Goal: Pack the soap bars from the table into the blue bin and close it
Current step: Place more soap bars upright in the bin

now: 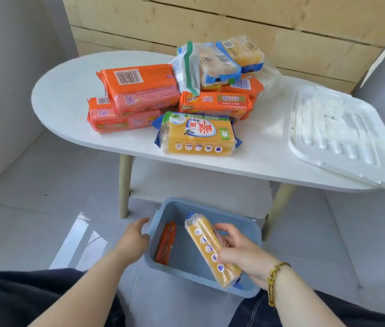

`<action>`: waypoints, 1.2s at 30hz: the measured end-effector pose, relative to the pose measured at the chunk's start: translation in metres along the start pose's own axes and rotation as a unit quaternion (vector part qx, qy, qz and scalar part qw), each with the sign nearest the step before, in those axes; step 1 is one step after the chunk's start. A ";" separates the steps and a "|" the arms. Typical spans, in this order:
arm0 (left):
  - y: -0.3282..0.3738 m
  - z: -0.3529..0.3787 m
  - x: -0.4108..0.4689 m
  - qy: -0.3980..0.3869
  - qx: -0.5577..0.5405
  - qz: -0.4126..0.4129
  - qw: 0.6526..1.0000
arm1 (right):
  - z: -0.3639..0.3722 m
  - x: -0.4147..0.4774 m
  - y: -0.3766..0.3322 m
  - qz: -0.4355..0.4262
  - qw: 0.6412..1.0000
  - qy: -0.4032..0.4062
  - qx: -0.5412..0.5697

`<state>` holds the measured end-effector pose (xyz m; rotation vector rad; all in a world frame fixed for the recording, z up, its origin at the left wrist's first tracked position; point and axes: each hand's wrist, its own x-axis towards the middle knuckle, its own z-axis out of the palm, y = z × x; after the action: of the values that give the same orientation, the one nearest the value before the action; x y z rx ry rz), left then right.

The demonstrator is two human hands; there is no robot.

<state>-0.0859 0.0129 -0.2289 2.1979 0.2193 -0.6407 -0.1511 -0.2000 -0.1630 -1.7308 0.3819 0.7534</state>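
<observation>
1. The right hand (241, 253) grips a yellow film-wrapped soap pack (211, 249) across its middle, tilted over the blue plastic bin (210, 208) on the floor.
2. The left hand (135, 237) is open, fingers relaxed at the bin's left rim; contact unconfirmed.
3. Judgement: the pack looks stiff and dense; glossy film is likely slippery, so hold the broad faces, not the crimped ends.
4. An orange soap pack (166, 244) stands on edge against the bin's left wall; there is space to its right.
5. On the white oval surface (69, 95) beyond, a pile of wrapped soap packs (139, 90) waits; a white ribbed plastic lid (337, 135) lies right of it, apart.
</observation>
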 end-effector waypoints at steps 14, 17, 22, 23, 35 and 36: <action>-0.033 0.041 0.038 -0.025 0.084 -0.037 0.996 | 0.053 0.163 0.071 0.155 0.979 0.085 0.096; -0.035 0.042 0.041 -0.024 0.070 -0.029 0.997 | 0.063 0.178 0.076 0.159 0.974 0.077 0.140; -0.038 0.044 0.044 -0.024 0.051 -0.039 0.998 | 0.069 0.189 0.081 0.170 0.981 0.046 0.081; -0.039 0.044 0.044 -0.024 0.049 -0.043 0.998 | 0.069 0.189 0.082 0.166 0.983 0.041 0.060; -0.035 0.043 0.044 -0.043 0.040 -0.048 0.997 | 0.063 0.182 0.083 0.140 0.986 0.043 -0.077; -0.034 0.041 0.044 -0.050 0.029 -0.050 0.997 | 0.061 0.179 0.083 0.141 0.986 0.048 -0.073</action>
<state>-0.0761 0.0013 -0.2963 2.2137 0.2635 -0.8199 -0.0868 -0.1439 -0.3512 -1.8784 0.6610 0.9221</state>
